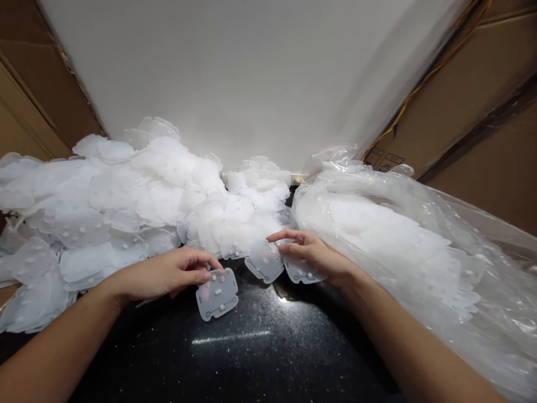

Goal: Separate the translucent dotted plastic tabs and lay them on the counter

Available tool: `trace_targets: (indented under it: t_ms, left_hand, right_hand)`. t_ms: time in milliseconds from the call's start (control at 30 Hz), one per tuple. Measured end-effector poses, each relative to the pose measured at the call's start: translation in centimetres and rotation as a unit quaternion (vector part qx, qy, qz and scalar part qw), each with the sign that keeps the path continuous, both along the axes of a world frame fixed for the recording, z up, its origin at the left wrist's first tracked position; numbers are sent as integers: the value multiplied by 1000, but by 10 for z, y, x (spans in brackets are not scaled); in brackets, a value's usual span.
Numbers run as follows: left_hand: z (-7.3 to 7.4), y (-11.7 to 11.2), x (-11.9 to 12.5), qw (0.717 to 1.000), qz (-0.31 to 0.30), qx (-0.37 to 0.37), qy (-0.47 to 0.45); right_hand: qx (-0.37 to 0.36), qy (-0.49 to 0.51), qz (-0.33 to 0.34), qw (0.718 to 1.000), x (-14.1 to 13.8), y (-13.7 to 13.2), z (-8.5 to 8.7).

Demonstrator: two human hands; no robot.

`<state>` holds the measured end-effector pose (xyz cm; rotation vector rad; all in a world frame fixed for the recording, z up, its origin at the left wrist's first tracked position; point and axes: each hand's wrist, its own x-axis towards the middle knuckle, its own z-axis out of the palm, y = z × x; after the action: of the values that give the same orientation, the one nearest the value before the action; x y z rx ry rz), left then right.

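Note:
My left hand [174,273] pinches a thin, translucent white plastic plate [217,296] by its upper left corner, between thumb and fingers. The plate is roughly square with rounded, notched edges, small raised studs and slots, and is held tilted above the black tabletop. My right hand [312,256] reaches to the front of the pile, index finger and thumb apart. Its fingertips are at the top of a similar plate [264,267], and another plate [301,272] shows beneath the hand. Whether the curled fingers touch that one is hidden.
A large heap of such plates [138,184] spreads across the back and left. On the right lies a clear plastic bag [390,184] full of more plates. Cardboard [482,84] borders both sides, with a pale wall [251,73] behind. The tabletop [235,364] is black and speckled.

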<state>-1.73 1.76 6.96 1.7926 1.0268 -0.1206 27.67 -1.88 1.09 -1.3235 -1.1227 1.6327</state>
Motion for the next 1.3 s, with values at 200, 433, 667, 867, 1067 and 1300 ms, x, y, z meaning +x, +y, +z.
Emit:
trace_targets:
  t_ms: [200,433,667,867,1067,1300]
  left_hand:
    - [1,0,1,999,-38,-14,-3]
    - [0,0,1,999,-39,-23,-8]
    - [0,0,1,999,-33,-10,-13]
    - [1,-1,3,999,-36,5,-12]
    - [1,-1,3,1000,-24,-9,-13]
    - [-2,-2,-1,1000,-19,-14,-4]
  right_hand:
    - [-8,39,20,999,2,1,-4]
    - [-29,25,44,998,3,1,-4]
    - [-40,-7,67,997,4,-1,-2]
    - [-33,-8,69,997,4,1,-6]
    - [-27,-13,73,997,3,2,-9]
    - [-34,-34,60,997,-1,1,-7]
